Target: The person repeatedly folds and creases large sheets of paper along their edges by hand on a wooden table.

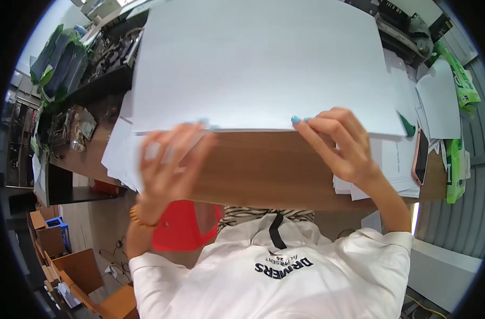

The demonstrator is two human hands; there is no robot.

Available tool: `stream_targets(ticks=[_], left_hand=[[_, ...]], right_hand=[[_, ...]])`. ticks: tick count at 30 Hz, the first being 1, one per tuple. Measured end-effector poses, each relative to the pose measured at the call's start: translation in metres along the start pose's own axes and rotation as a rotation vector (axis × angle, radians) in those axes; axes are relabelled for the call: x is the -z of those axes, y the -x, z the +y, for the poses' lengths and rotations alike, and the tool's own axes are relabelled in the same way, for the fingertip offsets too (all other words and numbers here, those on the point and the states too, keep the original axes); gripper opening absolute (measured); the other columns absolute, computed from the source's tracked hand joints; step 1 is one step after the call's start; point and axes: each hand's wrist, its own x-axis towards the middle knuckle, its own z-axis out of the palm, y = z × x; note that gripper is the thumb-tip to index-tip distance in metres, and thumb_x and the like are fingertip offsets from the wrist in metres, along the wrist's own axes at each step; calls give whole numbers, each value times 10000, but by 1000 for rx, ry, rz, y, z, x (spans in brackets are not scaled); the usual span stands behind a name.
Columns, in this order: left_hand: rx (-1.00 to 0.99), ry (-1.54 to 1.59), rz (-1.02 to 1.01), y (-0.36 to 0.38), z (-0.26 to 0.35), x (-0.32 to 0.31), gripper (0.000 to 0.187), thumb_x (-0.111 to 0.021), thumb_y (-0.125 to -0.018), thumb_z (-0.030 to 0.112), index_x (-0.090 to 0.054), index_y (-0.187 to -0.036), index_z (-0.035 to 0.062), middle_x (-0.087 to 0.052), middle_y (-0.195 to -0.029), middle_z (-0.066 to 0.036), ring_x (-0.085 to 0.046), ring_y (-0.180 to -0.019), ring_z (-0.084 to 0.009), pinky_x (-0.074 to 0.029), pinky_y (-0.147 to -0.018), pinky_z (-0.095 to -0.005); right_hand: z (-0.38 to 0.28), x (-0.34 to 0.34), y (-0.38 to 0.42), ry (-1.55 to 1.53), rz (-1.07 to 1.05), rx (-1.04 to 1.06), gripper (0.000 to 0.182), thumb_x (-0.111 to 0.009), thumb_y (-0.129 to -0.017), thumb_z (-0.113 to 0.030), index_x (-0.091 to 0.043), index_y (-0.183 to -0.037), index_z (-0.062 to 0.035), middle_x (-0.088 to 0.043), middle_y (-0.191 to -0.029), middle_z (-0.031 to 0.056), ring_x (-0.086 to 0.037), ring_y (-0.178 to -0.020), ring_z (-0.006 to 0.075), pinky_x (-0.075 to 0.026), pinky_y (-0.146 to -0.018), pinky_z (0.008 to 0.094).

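A large white sheet of paper or board [258, 64] lies across the brown desk [253, 165], its near edge running left to right in front of me. My right hand [341, 143] is at this near edge, fingers bent and closed, with blue-nailed fingertips on the sheet's margin. My left hand [173, 159], with an orange beaded bracelet [141, 217] at the wrist, is over the left part of the same edge. Motion smears its fingers, so whether they touch the sheet cannot be told.
White papers [120, 154] stick out at left, and printed sheets [388, 159] lie at right beside a phone [420, 157]. Green packets [455, 170] stand at the right edge. A black tray of parts [112, 61] is at back left. A red stool [178, 228] stands below the desk.
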Motion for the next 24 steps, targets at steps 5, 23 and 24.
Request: stream_targets(ticks=[5,23,24], left_hand=[[-6,453,-82,1,64,-58,221,-701,-700,25,-676,-919,9,-634,-939,-64,-620,-831,-197,-522,-676,-320],[606,1159,-768,-30,37,-79,70,-688,-766,51,-725,-819,24,-616,-692,-28,-498,-615,-85,-411,-586,-222],[608,1162,-776,-30,37,-81,70,-688,-766,51,-725,-819,24,-616,-692,-28,-498,-615,-85,-411,-586,-222]], right_hand=[[-23,-17,47,-147,-128,-147,292,-654,-614,-34,-663,-897,37,-564,-796,64,-581,-729,212,-498,-621,309],[-15,-11,48,-597,-408,-990,62,-646,-744,-13,-606,-789,2,-600,-776,103,-588,-658,220,-480,-618,314],[-11,-10,47,-622,-454,-1034,56,-638,-744,-16,-603,-779,11,-599,-758,106,-589,-646,219,-478,-615,311]])
